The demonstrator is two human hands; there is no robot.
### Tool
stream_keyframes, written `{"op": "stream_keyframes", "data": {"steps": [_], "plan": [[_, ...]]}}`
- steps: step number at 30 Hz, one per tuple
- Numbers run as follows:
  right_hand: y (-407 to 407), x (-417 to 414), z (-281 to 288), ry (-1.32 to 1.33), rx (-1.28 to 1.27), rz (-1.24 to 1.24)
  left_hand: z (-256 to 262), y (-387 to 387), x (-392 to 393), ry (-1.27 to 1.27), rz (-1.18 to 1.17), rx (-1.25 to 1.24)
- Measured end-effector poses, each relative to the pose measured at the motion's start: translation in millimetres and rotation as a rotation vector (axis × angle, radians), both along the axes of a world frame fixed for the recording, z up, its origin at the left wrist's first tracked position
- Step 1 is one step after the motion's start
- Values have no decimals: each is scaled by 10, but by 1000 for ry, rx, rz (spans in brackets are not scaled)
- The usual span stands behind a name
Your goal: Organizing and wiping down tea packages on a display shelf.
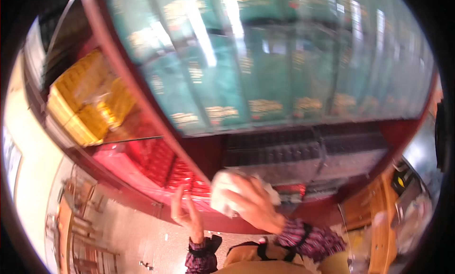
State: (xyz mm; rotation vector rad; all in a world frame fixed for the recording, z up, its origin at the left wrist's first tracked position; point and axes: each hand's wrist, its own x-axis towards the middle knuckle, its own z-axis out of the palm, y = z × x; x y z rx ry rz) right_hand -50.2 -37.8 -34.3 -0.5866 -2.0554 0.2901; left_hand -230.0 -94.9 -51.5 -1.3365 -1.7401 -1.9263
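My right hand [257, 204] holds a crumpled white cloth [222, 197], its fingers spread over the top of it. Both are in front of the lower shelf of a dark red cabinet [209, 219]. To its left, my left hand [186, 213] is raised with fingers apart and nothing in it, nearest to red packets [149, 160] in the lower left compartment. I cannot tell whether it touches the cabinet. Above the hands are rows of teal packages [224, 89] with gold markings, blurred and crossed by bright reflections.
Yellow packages [78, 106] fill the upper left compartment. Dark boxes [273, 149] line the shelf beyond my right hand. Wooden chairs [94, 256] and a table [65, 224] stand on the left floor. A wooden desk [382, 235] with items on it is at the right.
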Motion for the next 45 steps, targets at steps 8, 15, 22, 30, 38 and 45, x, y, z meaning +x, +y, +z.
{"op": "stream_keyframes", "data": {"steps": [8, 15, 22, 30, 38, 45], "plan": [[580, -269, 23, -383, 279, -402, 6, 91, 459, 337, -80, -32], [751, 1265, 311, -473, -16, -589, -43, 203, 658, 387, -247, -176], [1170, 3301, 90, -580, -72, -1299, 90, 753, 1021, 700, -295, -417], [1175, 1772, 326, -238, 172, -171, 16, 904, 987, 815, -139, -478], [1649, 523, 221, -622, -1, 80, -179, 931, 896, 786, -155, -268], [1831, 3005, 683, -908, 244, -16, -48, 924, 953, 755, -95, -492]]}}
